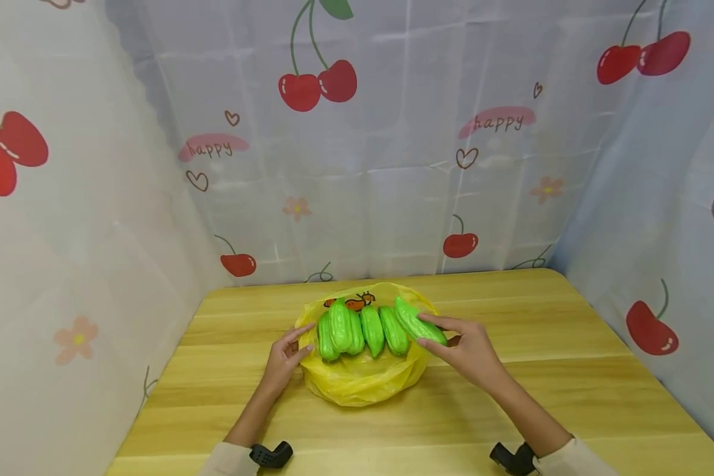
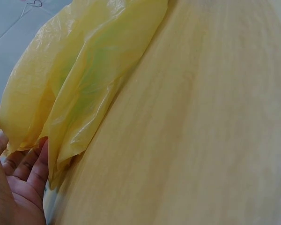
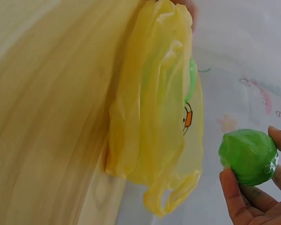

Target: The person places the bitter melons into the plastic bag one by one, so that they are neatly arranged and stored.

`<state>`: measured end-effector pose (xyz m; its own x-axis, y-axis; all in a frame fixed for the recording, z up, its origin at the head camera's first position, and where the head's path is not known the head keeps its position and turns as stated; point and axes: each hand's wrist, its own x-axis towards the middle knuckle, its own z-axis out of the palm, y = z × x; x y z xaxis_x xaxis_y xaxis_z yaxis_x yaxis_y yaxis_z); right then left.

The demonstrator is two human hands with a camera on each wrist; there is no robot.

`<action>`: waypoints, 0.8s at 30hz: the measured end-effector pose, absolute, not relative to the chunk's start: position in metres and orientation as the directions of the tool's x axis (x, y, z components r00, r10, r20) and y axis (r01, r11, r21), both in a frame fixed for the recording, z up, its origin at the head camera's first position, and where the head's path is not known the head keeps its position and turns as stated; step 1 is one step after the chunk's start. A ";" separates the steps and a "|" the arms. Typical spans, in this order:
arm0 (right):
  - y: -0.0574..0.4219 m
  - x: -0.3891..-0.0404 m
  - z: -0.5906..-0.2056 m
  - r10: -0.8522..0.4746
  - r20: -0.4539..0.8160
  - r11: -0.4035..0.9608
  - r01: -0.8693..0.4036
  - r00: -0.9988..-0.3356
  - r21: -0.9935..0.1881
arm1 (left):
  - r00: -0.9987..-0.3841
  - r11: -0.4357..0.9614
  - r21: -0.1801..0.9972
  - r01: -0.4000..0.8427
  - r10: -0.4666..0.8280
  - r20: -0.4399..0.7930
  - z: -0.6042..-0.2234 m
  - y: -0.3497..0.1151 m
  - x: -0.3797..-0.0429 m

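Note:
A yellow plastic bag [image 1: 365,390] lies open on the table, and several shiny green bitter melons [image 1: 371,330] sit side by side in it. My left hand [image 1: 282,360] grips the bag's left rim; in the left wrist view, fingers [image 2: 37,173] disappear partly behind the yellow film. Over the bag's right rim, my right hand [image 1: 473,350] pinches one bitter melon [image 1: 413,320] by its near end, thumb on one side and fingers on the other. The right wrist view shows this held bitter melon [image 3: 249,157] end-on, apart from the bag's side.
The wooden table [image 1: 571,370] extends around the bag on all sides. White curtains [image 1: 381,185] with cherries and the word "happy" stand behind it and at both sides. A black wrist device [image 1: 272,456] is on the left forearm, another [image 1: 514,459] on the right.

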<state>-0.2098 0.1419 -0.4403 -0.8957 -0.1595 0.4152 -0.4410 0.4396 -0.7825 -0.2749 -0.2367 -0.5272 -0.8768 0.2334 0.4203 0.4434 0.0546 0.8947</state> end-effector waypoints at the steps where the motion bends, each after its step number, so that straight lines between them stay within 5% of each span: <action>1: 0.140 -0.210 -0.441 -0.165 0.415 0.443 -0.443 -0.895 -0.779 | -0.876 0.052 0.894 0.444 0.234 0.422 -0.528 -0.237 -0.275; 24: 0.090 -0.230 -0.456 -0.152 0.367 0.481 -0.394 -0.917 -0.783 | -0.876 0.061 0.892 0.447 0.231 0.423 -0.526 -0.237 -0.275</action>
<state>-0.2303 0.0898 -0.4565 -0.9175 -0.1525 0.3674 -0.3937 0.4809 -0.7834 -0.2746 -0.2371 -0.5257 -0.8763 0.2305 0.4231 0.4470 0.0609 0.8925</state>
